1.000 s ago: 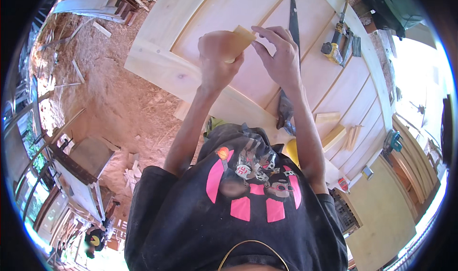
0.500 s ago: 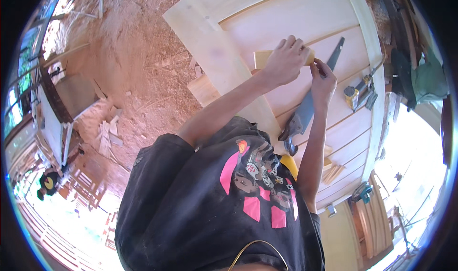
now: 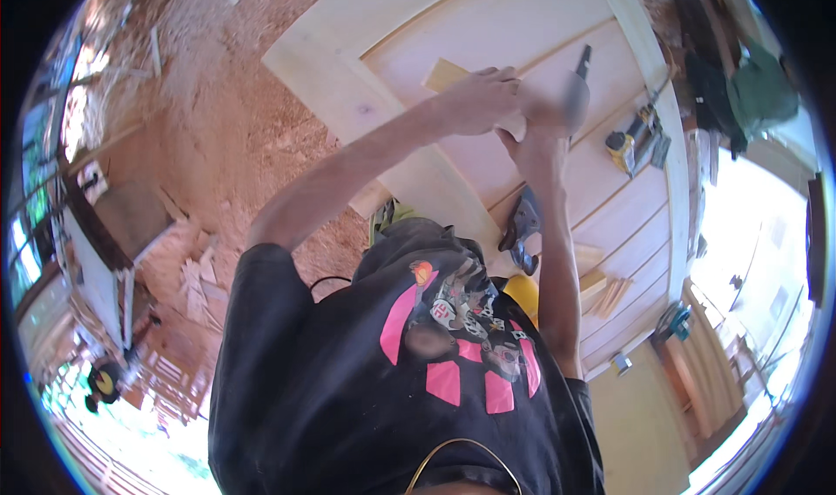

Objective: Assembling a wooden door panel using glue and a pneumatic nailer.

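A large pale panelled wooden door [image 3: 322, 55] lies flat in front of me. Over it, my left hand [image 3: 488, 101] is closed around a short yellowish wooden block [image 3: 446, 74], whose left end sticks out past the fingers. My right hand [image 3: 549, 116] is close beside it, at the block's other end; motion smears its fingers. Beneath my right hand and forearm lies a handsaw [image 3: 522, 221] on the door. Its dark handle shows near my body and its blade tip shows beyond my hand, while the middle of the blade is hidden.
A yellow-and-black power tool [image 3: 623, 151] rests on the door's right side. Thin wood strips [image 3: 614, 296] lie nearer me, with a teal power tool [image 3: 675, 319] beyond the door's edge. Shavings and scraps [image 3: 198, 286] cover the ground at left. Green cloth [image 3: 762, 90] hangs at far right.
Both hands have shifted left in the picture with the block, and the whole view has moved too. My right hand has come up over the saw blade and is blurred now.
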The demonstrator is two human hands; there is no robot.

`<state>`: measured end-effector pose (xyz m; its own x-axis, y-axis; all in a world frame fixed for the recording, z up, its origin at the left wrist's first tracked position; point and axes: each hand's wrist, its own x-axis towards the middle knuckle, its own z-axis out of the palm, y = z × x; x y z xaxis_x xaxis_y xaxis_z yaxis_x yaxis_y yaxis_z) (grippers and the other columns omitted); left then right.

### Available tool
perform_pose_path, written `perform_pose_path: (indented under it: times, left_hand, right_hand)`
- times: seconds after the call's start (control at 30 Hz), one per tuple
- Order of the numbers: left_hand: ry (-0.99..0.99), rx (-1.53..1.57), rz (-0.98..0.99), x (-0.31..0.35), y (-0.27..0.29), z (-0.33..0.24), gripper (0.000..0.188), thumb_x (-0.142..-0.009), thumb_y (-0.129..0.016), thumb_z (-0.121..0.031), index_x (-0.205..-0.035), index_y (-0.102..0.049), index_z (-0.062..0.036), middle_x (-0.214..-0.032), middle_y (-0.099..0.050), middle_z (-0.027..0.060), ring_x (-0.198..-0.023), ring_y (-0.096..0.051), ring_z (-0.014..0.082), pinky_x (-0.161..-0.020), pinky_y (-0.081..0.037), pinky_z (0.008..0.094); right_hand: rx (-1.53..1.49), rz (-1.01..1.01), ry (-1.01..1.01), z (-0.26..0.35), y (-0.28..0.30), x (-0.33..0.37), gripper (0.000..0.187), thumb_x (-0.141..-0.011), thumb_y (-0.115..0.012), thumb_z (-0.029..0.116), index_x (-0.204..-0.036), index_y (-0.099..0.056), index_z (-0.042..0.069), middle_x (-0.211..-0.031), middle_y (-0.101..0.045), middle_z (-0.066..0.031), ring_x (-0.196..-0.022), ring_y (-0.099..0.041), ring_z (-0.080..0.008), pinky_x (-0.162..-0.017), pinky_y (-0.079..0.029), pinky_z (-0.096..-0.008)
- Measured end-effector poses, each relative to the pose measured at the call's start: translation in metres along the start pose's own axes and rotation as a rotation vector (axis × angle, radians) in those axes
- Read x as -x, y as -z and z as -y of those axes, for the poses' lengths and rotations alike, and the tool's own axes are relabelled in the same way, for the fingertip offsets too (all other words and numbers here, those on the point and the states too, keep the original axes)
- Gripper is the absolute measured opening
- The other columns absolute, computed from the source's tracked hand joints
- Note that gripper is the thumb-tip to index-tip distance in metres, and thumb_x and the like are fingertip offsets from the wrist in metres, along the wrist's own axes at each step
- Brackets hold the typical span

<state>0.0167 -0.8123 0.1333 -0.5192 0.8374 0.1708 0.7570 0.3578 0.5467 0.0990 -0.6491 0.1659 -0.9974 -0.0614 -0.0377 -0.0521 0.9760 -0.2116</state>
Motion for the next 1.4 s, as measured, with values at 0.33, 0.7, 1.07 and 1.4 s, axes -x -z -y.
perform_pose_path:
  times: [0.33,0.7,1.07,1.4]
  left_hand:
    - [0.14,-0.069,-0.253,0.024,0.087,0.037,0.068,-0.08,-0.08,-0.016,-0.142,-0.053,-0.0172,-0.138,-0.058,0.0035,-0.132,-0.048,0.028,-0.111,-0.038,0.0481]
    - [0.117,-0.086,-0.262,0.001,0.104,0.044,0.051,-0.087,-0.078,-0.023,-0.136,-0.062,-0.0194,-0.134,-0.062,0.006,-0.125,-0.054,0.0259,-0.107,-0.042,0.0496]
    - [0.087,0.117,-0.058,-0.023,0.029,0.071,0.052,-0.092,-0.073,-0.024,-0.142,-0.059,-0.018,-0.143,-0.055,0.0078,-0.129,-0.052,0.0319,-0.11,-0.047,0.0447]
    - [0.18,-0.076,0.106,-0.034,0.001,0.068,0.057,-0.09,-0.075,-0.04,-0.141,-0.061,-0.0176,-0.146,-0.053,0.0055,-0.132,-0.049,0.0326,-0.111,-0.044,0.0477]
  right_hand:
    - [-1.161,0.088,-0.644,0.008,-0.035,0.025,0.048,-0.086,-0.081,0.037,-0.114,-0.073,-0.002,-0.091,-0.074,-0.0157,-0.083,-0.07,-0.0265,-0.076,-0.052,-0.0378]
    - [-0.739,-0.06,-0.558,0.038,-0.08,0.034,0.064,-0.08,-0.084,0.046,-0.113,-0.068,-0.007,-0.1,-0.073,-0.021,-0.092,-0.071,-0.0323,-0.082,-0.056,-0.0418]
    - [-0.476,-0.133,-0.743,0.08,-0.11,-0.002,0.073,-0.075,-0.084,0.05,-0.108,-0.06,-0.01,-0.111,-0.063,-0.0272,-0.095,-0.068,-0.0404,-0.082,-0.056,-0.0479]
    - [-0.67,-0.267,-0.922,0.108,-0.122,0.009,0.061,-0.083,-0.08,0.04,-0.109,-0.048,-0.006,-0.112,-0.052,-0.0218,-0.085,-0.067,-0.0426,-0.068,-0.056,-0.0532]
